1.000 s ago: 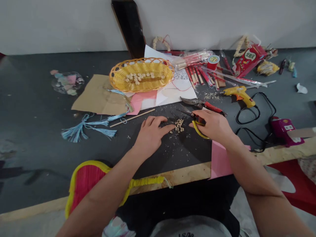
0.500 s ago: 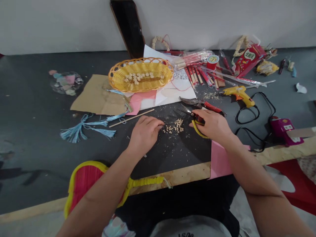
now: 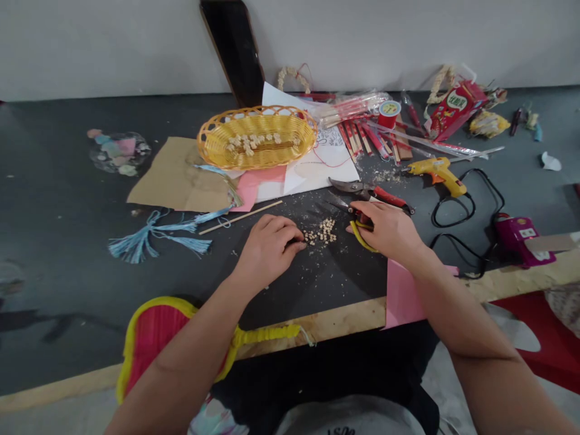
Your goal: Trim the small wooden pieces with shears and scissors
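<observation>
On the dark table a small pile of pale wooden bits (image 3: 325, 231) lies between my hands. My left hand (image 3: 269, 244) is at the pile's left edge, fingers curled, with thumb and forefinger a little apart and nothing visible between them. My right hand (image 3: 389, 229) is closed around yellow-handled scissors (image 3: 362, 235), whose blades point up and left above the pile. Pliers with red handles (image 3: 392, 198) lie just beyond that hand. Behind the pile, a yellow woven basket (image 3: 258, 160) holds several pale pieces.
A yellow glue gun (image 3: 439, 174) and its black cord lie to the right, near a purple box (image 3: 521, 241). Blue tassels (image 3: 145, 238) and a thin stick (image 3: 240, 217) are at the left. A red and yellow fan (image 3: 156, 332) sits at the front edge.
My left hand has shifted slightly right, and its thumb and forefinger have parted at the edge of the pile. My right hand keeps hold of the scissors in nearly the same place.
</observation>
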A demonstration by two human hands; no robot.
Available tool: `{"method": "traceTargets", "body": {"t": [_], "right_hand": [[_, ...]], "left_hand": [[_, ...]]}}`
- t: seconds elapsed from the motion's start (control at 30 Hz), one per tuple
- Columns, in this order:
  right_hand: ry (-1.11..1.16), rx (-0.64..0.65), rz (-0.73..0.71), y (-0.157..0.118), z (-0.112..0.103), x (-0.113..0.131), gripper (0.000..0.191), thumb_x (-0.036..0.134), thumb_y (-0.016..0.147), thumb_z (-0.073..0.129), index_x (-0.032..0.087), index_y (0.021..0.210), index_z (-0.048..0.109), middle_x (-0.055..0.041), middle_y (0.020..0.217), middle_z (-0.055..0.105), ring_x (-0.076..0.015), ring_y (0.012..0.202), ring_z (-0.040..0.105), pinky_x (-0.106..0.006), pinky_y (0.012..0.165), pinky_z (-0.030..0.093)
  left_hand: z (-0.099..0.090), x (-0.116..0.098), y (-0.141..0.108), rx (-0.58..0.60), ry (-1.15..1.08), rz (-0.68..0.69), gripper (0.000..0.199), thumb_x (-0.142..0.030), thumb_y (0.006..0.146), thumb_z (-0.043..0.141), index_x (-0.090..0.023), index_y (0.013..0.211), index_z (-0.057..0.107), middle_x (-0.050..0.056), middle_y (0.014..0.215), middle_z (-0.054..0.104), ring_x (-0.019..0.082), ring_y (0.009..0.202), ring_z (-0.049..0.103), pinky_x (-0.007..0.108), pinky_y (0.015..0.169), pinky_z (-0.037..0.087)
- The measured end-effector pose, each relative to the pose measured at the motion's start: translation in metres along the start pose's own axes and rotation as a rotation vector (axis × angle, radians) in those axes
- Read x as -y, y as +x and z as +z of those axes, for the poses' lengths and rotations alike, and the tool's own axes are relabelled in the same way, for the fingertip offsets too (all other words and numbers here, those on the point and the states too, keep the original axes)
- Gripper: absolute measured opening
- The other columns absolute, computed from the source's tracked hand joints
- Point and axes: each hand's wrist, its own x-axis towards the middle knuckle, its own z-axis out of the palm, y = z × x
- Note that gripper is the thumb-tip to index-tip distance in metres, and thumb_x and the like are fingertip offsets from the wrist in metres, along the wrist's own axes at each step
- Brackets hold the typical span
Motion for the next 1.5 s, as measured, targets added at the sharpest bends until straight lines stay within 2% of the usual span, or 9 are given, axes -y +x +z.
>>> {"method": "traceTargets", "body": {"t": [0.13, 0.3, 0.5, 0.6, 0.77, 1.0, 1.13, 1.37, 1.5], "right_hand": [[0.007, -0.002, -0.009, 0.0, 0.0, 0.001, 0.045, 0.037, 0.085, 0.069, 0.021, 0.126, 0.063, -0.0093, 0.106, 0.073, -0.0276, 0.102, 0.067, -0.036, 0.082, 0.052], [0.013, -0.006, -0.018, 0.0, 0.0, 0.004, 0.043, 0.035, 0.085, 0.067, 0.021, 0.126, 0.063, -0.0089, 0.105, 0.073, -0.0268, 0.098, 0.068, -0.035, 0.079, 0.053], [0.073, -0.016, -0.098, -0.002, 0.006, 0.008, 0.041, 0.027, 0.086, 0.061, 0.021, 0.127, 0.062, -0.0089, 0.112, 0.072, -0.0264, 0.104, 0.066, -0.037, 0.087, 0.052], [0.094, -0.017, -0.101, -0.002, 0.007, 0.008, 0.04, 0.027, 0.087, 0.06, 0.022, 0.126, 0.062, -0.0086, 0.111, 0.072, -0.0263, 0.104, 0.066, -0.037, 0.087, 0.052], [0.101, -0.009, -0.077, -0.002, 0.004, 0.007, 0.041, 0.029, 0.086, 0.062, 0.021, 0.126, 0.062, -0.0091, 0.107, 0.072, -0.0264, 0.1, 0.067, -0.036, 0.084, 0.052], [0.092, -0.001, -0.065, -0.001, 0.005, 0.007, 0.039, 0.03, 0.086, 0.062, 0.021, 0.124, 0.063, -0.0087, 0.107, 0.072, -0.0262, 0.102, 0.067, -0.035, 0.084, 0.052], [0.095, 0.001, -0.091, -0.001, 0.008, 0.007, 0.04, 0.028, 0.086, 0.061, 0.021, 0.125, 0.062, -0.0087, 0.111, 0.073, -0.0259, 0.104, 0.066, -0.036, 0.086, 0.051], [0.099, -0.006, -0.098, -0.002, 0.009, 0.008, 0.038, 0.029, 0.087, 0.06, 0.022, 0.124, 0.063, -0.0084, 0.11, 0.073, -0.0258, 0.104, 0.066, -0.035, 0.085, 0.051], [0.118, -0.019, -0.096, -0.002, 0.008, 0.008, 0.038, 0.03, 0.087, 0.061, 0.022, 0.124, 0.063, -0.008, 0.108, 0.073, -0.0255, 0.103, 0.066, -0.035, 0.085, 0.051]], "left_hand": [[0.0, 0.001, 0.0, -0.011, -0.022, -0.001, 0.015, -0.03, 0.09, 0.063, -0.018, 0.09, 0.071, 0.009, 0.096, 0.07, 0.026, 0.096, 0.059, 0.043, 0.09, 0.046], [0.003, -0.005, 0.002, -0.023, -0.068, 0.021, 0.019, -0.025, 0.094, 0.054, -0.02, 0.096, 0.072, 0.008, 0.097, 0.07, 0.025, 0.096, 0.057, 0.043, 0.09, 0.046], [0.01, -0.026, 0.004, 0.029, 0.047, 0.148, 0.028, -0.029, 0.094, 0.055, -0.029, 0.116, 0.071, 0.011, 0.116, 0.064, 0.03, 0.107, 0.049, 0.049, 0.089, 0.042], [0.012, -0.028, 0.005, 0.035, 0.076, 0.151, 0.026, -0.025, 0.092, 0.056, -0.032, 0.112, 0.073, 0.01, 0.117, 0.063, 0.031, 0.109, 0.047, 0.049, 0.088, 0.04], [0.012, -0.02, 0.006, -0.011, 0.003, 0.106, 0.019, -0.026, 0.094, 0.054, -0.026, 0.097, 0.073, 0.008, 0.111, 0.066, 0.027, 0.106, 0.049, 0.046, 0.091, 0.041], [0.012, -0.017, 0.006, 0.03, -0.02, 0.101, 0.015, -0.028, 0.092, 0.059, -0.021, 0.099, 0.07, 0.009, 0.108, 0.069, 0.028, 0.104, 0.051, 0.046, 0.091, 0.042], [0.014, -0.02, 0.006, 0.035, 0.011, 0.107, 0.017, -0.03, 0.092, 0.059, -0.023, 0.103, 0.07, 0.008, 0.11, 0.068, 0.028, 0.105, 0.051, 0.047, 0.09, 0.041], [0.014, -0.024, 0.008, 0.021, 0.004, 0.118, 0.018, -0.027, 0.094, 0.054, -0.023, 0.091, 0.072, 0.008, 0.107, 0.069, 0.028, 0.103, 0.05, 0.047, 0.089, 0.04], [0.008, -0.026, 0.008, -0.034, -0.132, 0.069, 0.017, -0.025, 0.093, 0.056, -0.023, 0.089, 0.072, 0.007, 0.096, 0.071, 0.025, 0.096, 0.053, 0.043, 0.088, 0.042]]}}
